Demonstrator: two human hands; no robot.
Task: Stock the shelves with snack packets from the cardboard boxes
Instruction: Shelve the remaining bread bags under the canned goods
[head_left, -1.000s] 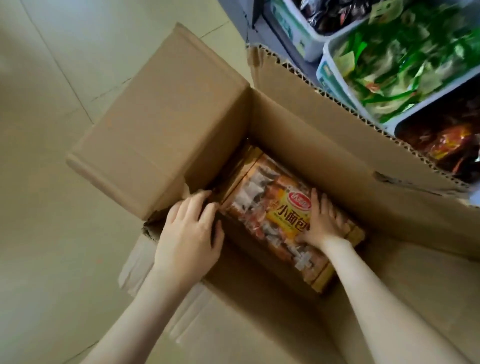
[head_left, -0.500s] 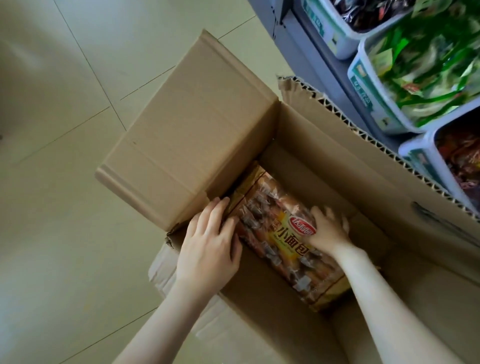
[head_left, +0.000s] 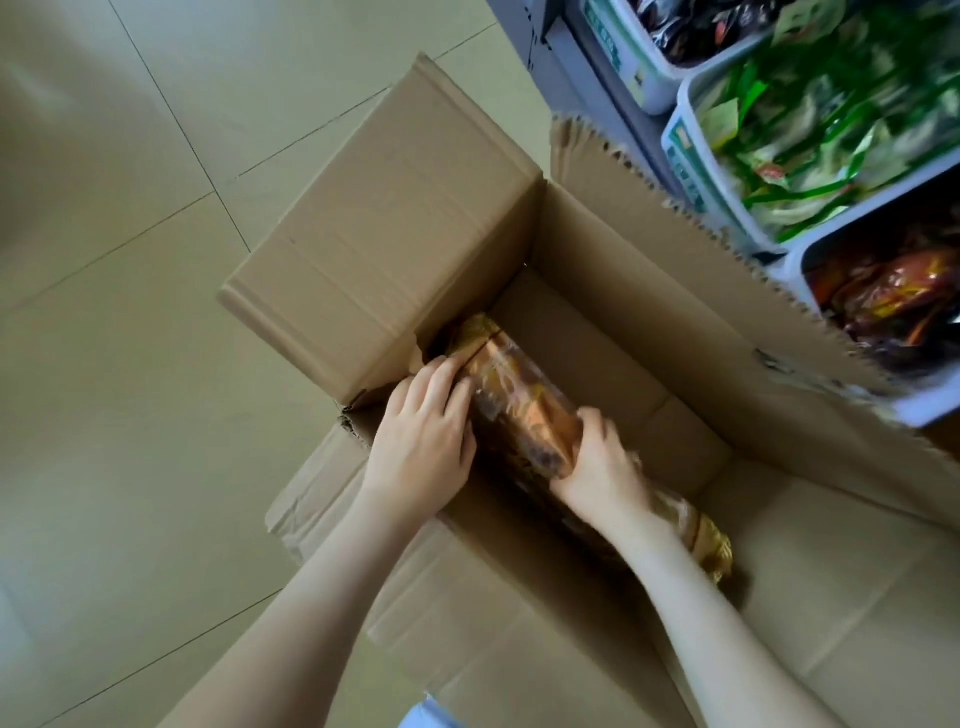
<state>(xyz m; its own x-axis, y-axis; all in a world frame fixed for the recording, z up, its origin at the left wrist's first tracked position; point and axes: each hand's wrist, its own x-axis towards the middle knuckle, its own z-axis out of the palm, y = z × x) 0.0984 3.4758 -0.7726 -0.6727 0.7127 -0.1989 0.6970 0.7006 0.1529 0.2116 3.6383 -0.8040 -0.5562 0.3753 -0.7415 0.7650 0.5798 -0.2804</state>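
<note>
An open cardboard box (head_left: 613, 249) stands on the floor with its flaps spread out. Inside it, a large orange snack packet (head_left: 524, 405) is tilted up on its edge along the box's left wall. My left hand (head_left: 423, 441) grips the packet's left side, fingers curled over its top. My right hand (head_left: 605, 470) grips the packet's right side, fingers wrapped over its upper edge. The packet's gold end (head_left: 711, 545) shows below my right wrist. The bare box floor (head_left: 597, 338) shows to the right of the packet.
A shelf at the upper right holds white bins: one of dark packets (head_left: 691, 26), one of green packets (head_left: 831, 119), one of red-orange packets (head_left: 893, 301). The box's jagged right flap (head_left: 675, 208) leans against the shelf. Beige floor tiles (head_left: 130, 260) spread to the left.
The packet lay flat with its label up; now it is turned up on edge. Both hands have gone from resting on it to gripping its sides.
</note>
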